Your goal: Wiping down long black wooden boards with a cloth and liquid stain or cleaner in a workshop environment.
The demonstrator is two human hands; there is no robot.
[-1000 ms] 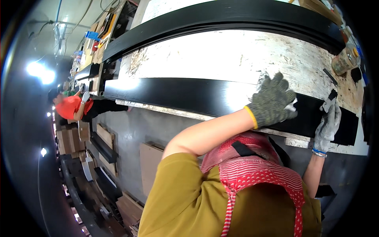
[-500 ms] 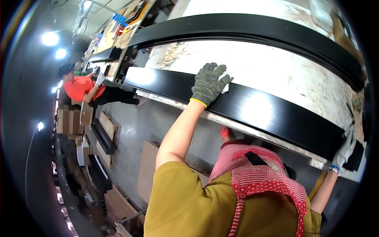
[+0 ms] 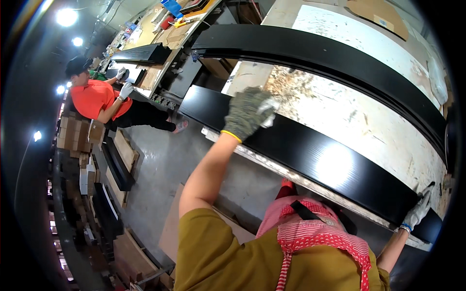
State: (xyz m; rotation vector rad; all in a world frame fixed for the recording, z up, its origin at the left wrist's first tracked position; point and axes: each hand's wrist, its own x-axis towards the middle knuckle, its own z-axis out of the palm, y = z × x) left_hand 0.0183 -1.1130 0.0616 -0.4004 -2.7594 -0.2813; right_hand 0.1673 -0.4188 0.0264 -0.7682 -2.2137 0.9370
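Note:
A long black board (image 3: 291,145) with a glossy, faintly grained face lies along the near edge of the worktable. My left hand (image 3: 245,114), in a dark green mottled glove with a yellow cuff, is on the board left of its middle and slightly blurred. It is closed on a white cloth (image 3: 268,112), which sticks out beside the fingers. At the board's right end, my right hand (image 3: 420,211) in a pale grey glove grips across the board, its fingers toward the far edge. Its fingertips are partly hard to make out.
A second long black piece (image 3: 320,51) lies farther back on the stained white worktable (image 3: 335,99). Sawdust-like debris (image 3: 289,87) lies between the two. At left, a person in a red shirt (image 3: 94,99) stands by another bench. Stacked boxes (image 3: 75,133) and black boards (image 3: 116,165) are on the floor.
My view has shifted, showing more of the left bench. My left hand has slid left along the board with the cloth. My right hand stays at the right end.

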